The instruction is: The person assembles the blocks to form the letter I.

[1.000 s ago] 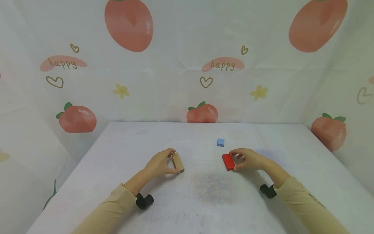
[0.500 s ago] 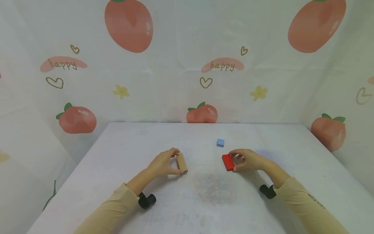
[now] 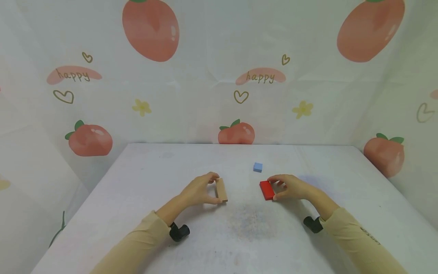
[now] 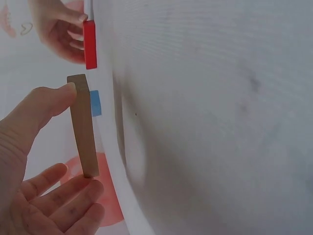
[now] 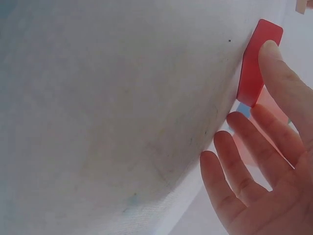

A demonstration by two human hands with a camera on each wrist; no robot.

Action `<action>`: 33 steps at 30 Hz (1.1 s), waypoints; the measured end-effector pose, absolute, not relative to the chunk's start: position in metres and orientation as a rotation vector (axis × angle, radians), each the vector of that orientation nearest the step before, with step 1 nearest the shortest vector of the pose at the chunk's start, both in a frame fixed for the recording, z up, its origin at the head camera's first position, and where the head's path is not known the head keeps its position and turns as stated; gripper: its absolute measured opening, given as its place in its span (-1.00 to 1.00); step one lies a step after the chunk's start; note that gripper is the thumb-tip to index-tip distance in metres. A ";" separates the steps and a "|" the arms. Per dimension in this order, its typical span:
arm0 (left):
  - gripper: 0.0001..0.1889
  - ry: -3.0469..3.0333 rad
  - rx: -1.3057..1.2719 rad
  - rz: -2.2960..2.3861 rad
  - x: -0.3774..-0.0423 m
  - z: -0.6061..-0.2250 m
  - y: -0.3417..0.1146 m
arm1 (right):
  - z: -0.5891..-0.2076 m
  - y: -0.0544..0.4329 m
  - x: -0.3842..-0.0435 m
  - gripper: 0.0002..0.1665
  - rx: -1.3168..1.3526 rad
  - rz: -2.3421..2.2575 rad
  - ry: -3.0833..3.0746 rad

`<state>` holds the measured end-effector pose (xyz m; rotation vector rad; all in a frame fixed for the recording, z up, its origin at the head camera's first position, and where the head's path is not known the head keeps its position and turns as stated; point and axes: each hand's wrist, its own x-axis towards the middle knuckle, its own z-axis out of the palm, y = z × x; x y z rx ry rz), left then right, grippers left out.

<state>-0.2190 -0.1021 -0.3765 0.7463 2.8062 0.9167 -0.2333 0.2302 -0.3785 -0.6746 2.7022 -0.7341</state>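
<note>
My left hand (image 3: 199, 189) pinches a plain wooden block (image 3: 221, 190) by its two ends, thumb at the near end and fingertips at the far one. In the left wrist view this wooden block (image 4: 84, 128) appears raised off the table, its shadow lying apart from it. To the right, my right hand (image 3: 291, 186) holds a red rectangular block (image 3: 267, 190) between thumb and index finger. The right wrist view has the red block (image 5: 258, 66) low at the table surface, the other fingers spread beside it. A gap separates the two blocks.
A small blue block (image 3: 258, 167) sits on the white table (image 3: 171, 160) behind the red one. Greyish smudges mark the tabletop between the forearms. A white cloth with printed fruit (image 3: 237, 133) hangs at the back and sides.
The left hand has carried the wooden block to the right, closer to the red block, and the block has turned slightly. The right hand and red block have stayed in place.
</note>
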 end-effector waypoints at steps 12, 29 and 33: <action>-0.29 2.748 0.786 0.937 -0.225 -0.377 -0.090 | -0.378 0.229 -0.234 -0.30 -0.612 -0.722 2.704; -0.28 2.659 0.900 0.918 -0.234 -0.377 -0.071 | -0.378 0.229 -0.234 -0.30 -0.624 -0.725 2.699; -0.28 2.636 0.939 0.919 -0.235 -0.378 -0.067 | -0.380 0.229 -0.235 -0.29 -0.622 -0.724 2.694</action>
